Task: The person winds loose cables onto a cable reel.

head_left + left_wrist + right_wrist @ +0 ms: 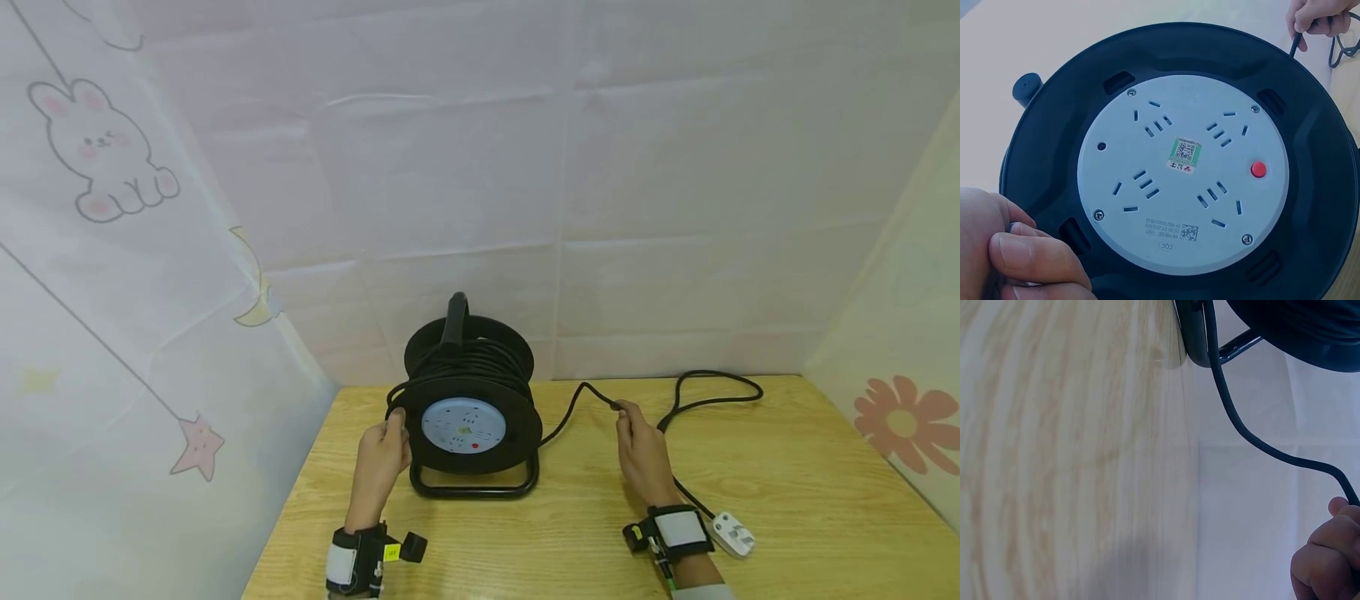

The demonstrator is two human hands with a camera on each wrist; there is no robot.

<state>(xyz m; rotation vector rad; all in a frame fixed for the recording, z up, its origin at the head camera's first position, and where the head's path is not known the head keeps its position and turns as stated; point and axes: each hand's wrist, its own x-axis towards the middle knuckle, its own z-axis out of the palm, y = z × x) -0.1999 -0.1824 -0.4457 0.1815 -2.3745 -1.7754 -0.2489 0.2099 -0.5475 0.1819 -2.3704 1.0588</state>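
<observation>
A black cable reel (464, 417) stands on its tubular frame, its pale round socket panel (1185, 181) with a red button facing front. At the reel's left rim, my left hand (382, 457) grips the front flange side with curled fingers; the exact part inside the fingers is hidden. Off to the right, my right hand (643, 454) holds the black cable (1241, 428), which runs slack from the reel's lower right side. Past that hand the cable loops back and ends in a white plug (732, 534) on the table, near the right wrist.
The reel's carrying handle (454, 323) sticks up at the top. The wooden table (577, 533) ends at a pale cloth backdrop (675, 250) behind and on both sides. A loop of cable lies at the table's back right.
</observation>
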